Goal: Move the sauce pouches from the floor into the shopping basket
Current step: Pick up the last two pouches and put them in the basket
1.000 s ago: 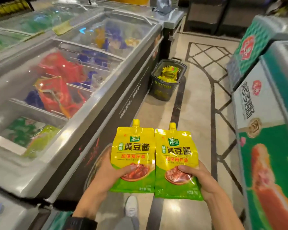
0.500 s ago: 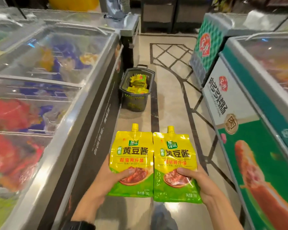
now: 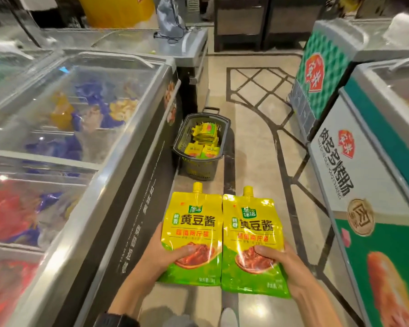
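While the left hand (image 3: 156,256) and right hand (image 3: 291,263) each grip a pouch low down, thumb over the front, the left pouch (image 3: 194,223) and right pouch (image 3: 253,232) are held edge to edge, spouts pointing away. Well ahead, slightly toward the left hand, the shopping basket (image 3: 182,135) stands on the floor (image 3: 250,142), part filled.

Single head-worn wide-angle camera faces forward and down along the beige tiled aisle floor (image 3: 253,138), with the dark mesh plastic shopping basket (image 3: 198,170) mid-distance ahead.
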Demonstrator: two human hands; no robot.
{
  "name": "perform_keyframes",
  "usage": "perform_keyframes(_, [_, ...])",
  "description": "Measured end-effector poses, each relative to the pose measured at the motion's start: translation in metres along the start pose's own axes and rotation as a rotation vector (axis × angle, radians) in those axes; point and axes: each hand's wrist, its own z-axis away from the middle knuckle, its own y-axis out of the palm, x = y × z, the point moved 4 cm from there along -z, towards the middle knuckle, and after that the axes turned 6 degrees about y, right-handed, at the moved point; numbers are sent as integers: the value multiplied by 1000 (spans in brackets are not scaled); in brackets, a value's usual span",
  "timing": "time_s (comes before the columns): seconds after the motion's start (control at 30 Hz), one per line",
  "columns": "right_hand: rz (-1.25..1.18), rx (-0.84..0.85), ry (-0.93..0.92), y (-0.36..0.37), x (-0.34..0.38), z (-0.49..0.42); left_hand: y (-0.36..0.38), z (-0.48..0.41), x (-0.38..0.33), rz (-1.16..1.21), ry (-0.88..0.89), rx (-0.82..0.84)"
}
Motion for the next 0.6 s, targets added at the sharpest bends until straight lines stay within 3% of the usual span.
perform_keyframes(0.6, [21,-127,95,37,156,-284,-76,-327,-70,46,-60,39])
